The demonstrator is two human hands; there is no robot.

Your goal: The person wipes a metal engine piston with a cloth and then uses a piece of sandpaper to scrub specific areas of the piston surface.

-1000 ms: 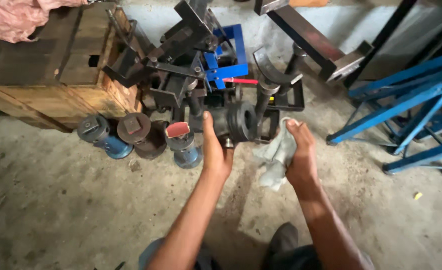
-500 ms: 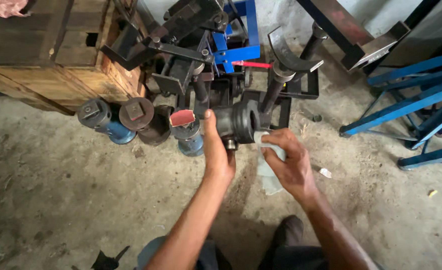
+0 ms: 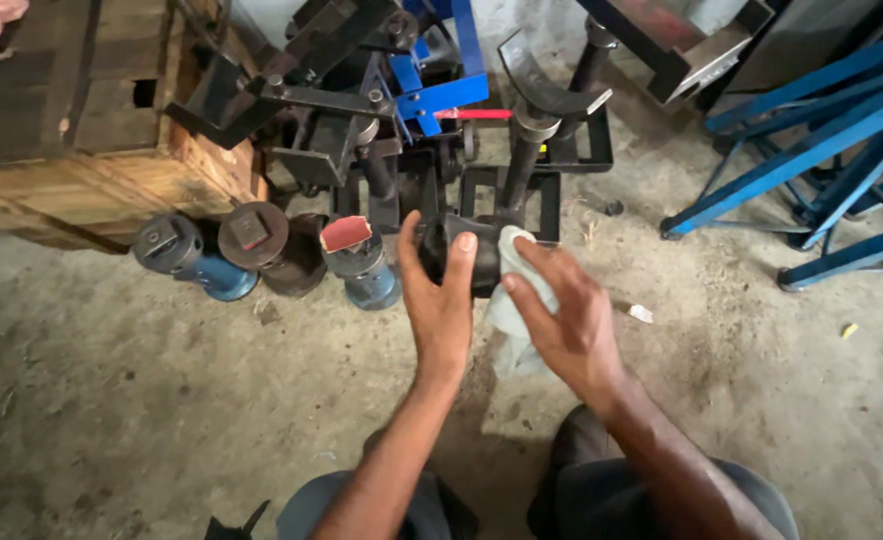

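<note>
The left hand (image 3: 440,305) grips a dark round metal part (image 3: 467,258) that sits on the concrete floor (image 3: 142,400) at the base of a black steel frame (image 3: 522,190). Its fingers (image 3: 465,250) are curled around the part's top. The right hand (image 3: 567,320) presses a pale cloth (image 3: 517,300) against the part's right side, fingers closed on the cloth. Three cylindrical motors (image 3: 262,250) stand just left of the part.

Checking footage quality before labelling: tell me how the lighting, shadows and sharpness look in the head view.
Head view: soft, even daylight, no glare; a faint shadow under the left hand and right hand on the concrete floor; the white cloth and dark metal part are fairly sharp; wide-lens bending shows on the blue frames at the edge.
</note>
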